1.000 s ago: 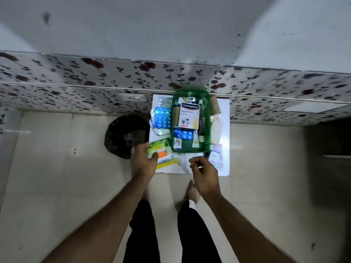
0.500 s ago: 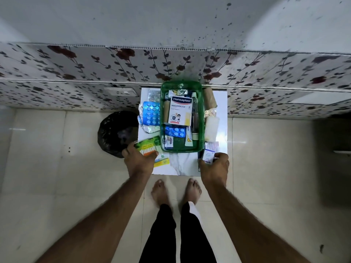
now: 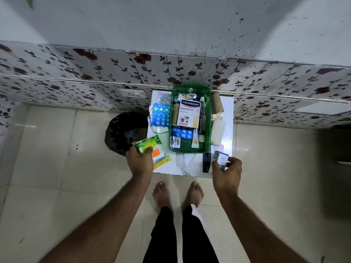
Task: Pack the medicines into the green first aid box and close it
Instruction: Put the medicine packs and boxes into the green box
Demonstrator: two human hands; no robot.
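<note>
The open green first aid box [image 3: 208, 103] sits on a small white table [image 3: 188, 164]. Inside it lie a Hansaplast carton [image 3: 188, 114], a blue blister strip [image 3: 182, 133] and tubes. My left hand [image 3: 140, 161] grips a green packet [image 3: 149, 144] at the table's front left, over an orange-and-white pack [image 3: 158, 155]. My right hand [image 3: 227, 172] holds a small white-and-blue box [image 3: 221, 160] at the front right. A large blue blister sheet [image 3: 161, 114] lies left of the box. A brown roll [image 3: 216, 102] and a pale packet [image 3: 217, 132] lie to its right.
A black bin [image 3: 123, 131] stands on the tiled floor left of the table. A wall with floral panels [image 3: 114, 73] rises just behind it. My bare feet [image 3: 178, 194] are in front of the table. A dark slim item [image 3: 206, 162] lies near my right hand.
My right hand moved from the table's front middle to its front right and picked up the small white-and-blue box. My left hand lifted the green packet slightly.
</note>
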